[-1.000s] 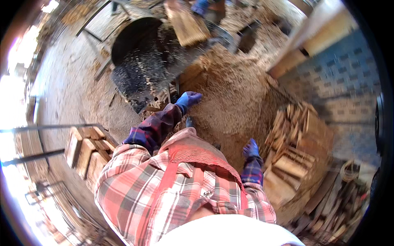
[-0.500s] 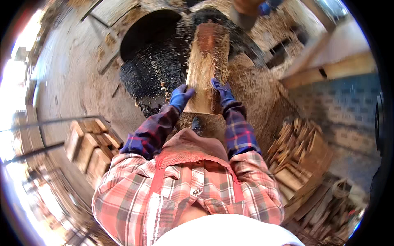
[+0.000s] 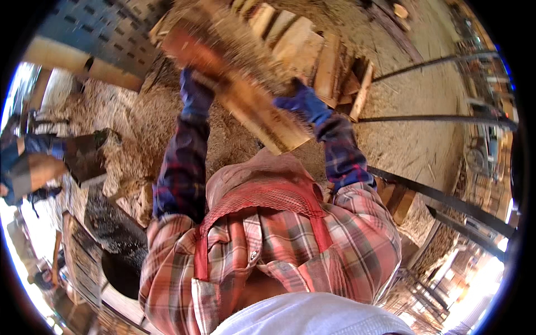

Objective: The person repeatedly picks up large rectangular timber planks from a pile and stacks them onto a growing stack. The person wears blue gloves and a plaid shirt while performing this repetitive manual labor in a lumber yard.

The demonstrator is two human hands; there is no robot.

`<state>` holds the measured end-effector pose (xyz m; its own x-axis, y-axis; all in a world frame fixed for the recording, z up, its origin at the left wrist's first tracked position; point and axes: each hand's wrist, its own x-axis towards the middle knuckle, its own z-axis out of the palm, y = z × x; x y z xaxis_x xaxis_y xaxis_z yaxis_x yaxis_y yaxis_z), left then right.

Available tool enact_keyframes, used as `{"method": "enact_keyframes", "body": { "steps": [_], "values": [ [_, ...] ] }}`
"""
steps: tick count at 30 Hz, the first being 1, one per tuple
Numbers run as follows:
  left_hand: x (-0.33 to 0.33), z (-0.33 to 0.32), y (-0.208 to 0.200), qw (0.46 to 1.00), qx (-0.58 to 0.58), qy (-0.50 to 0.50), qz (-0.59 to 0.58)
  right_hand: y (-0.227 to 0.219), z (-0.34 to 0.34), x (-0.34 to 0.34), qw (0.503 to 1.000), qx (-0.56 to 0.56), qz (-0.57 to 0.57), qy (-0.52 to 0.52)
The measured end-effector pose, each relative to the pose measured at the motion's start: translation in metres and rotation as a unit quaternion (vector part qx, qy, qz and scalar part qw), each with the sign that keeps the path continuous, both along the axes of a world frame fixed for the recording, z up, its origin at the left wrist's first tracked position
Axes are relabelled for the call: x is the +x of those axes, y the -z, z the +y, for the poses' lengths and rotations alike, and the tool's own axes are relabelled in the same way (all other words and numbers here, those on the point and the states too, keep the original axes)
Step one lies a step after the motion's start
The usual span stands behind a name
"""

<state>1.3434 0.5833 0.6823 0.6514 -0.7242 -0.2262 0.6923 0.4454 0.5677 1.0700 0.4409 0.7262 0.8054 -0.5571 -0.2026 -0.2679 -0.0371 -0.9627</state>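
A thick, rough-sawn block of wood (image 3: 262,109), reddish at its far end, lies slanted across the space before me, its near end close to my apron. Blur smears its far part. My left hand (image 3: 195,96), in a blue-purple glove, grips its left side near the reddish end. On the other side my gloved right hand (image 3: 306,104) has its thumb against the right edge, fingers partly blurred. Just beyond the block stands a row of similar cut wood pieces (image 3: 296,42), stacked side by side.
Sawdust (image 3: 234,145) covers the ground around me. Dark metal bars (image 3: 441,118) run off to the right. A blue perforated panel (image 3: 106,39) with a wooden beam (image 3: 84,61) is at the far left. Another person (image 3: 33,167) is at the left, near a dark round opening (image 3: 120,273).
My body has turned, so the view now faces the wood stack rather than the black, chip-covered surface. The block has come along between my hands and now slants to the left.
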Motion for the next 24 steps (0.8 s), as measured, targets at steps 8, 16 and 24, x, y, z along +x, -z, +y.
{"method": "enact_keyframes", "body": {
  "steps": [8, 16, 24],
  "values": [
    [-0.062, -0.081, 0.021, 0.925, 0.167, 0.28, -0.193, 0.008, -0.12, -0.176, 0.872, -0.037, 0.098, 0.478],
    [-0.059, 0.245, 0.11, 0.909, 0.4, 0.089, 0.072, 0.199, 0.028, 0.029, 0.838, -0.36, 0.145, -0.384],
    [-0.133, 0.461, 0.067, 0.869, 0.261, -0.409, 0.094, 0.139, 0.321, 0.274, 0.624, -0.262, -0.28, -0.68]
  ]
}}
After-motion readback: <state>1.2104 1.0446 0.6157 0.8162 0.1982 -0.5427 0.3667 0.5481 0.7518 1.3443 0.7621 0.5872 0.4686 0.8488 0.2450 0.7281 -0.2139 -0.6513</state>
